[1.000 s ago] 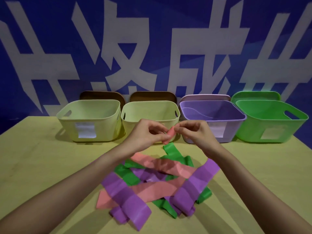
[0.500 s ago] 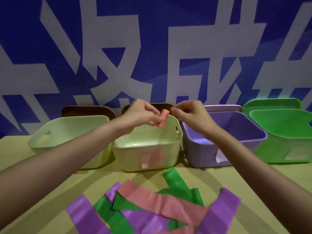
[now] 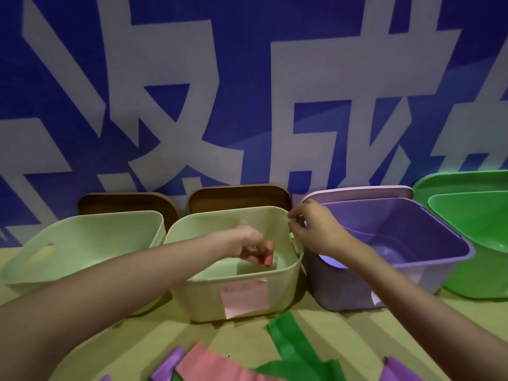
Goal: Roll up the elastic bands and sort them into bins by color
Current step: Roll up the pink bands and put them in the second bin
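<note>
A blue wall (image 3: pixel 82 37) fills the upper two thirds of the frame, covered with large pale grey-white characters (image 3: pixel 176 119). Along the bottom runs a yellowish-green surface (image 3: pixel 154 342), meeting the wall at mid-left. The light is dim and even, casting soft shadows.

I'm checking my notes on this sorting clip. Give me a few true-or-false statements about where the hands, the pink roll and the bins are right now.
1. The left hand holds the pink roll inside the middle cream bin. True.
2. The right hand grips a green band. False: it holds nothing and hovers by the purple bin.
3. The purple bin is full of rolls. False: none show in it.
4. Loose bands lie on the table in front of the bins. True.
</note>
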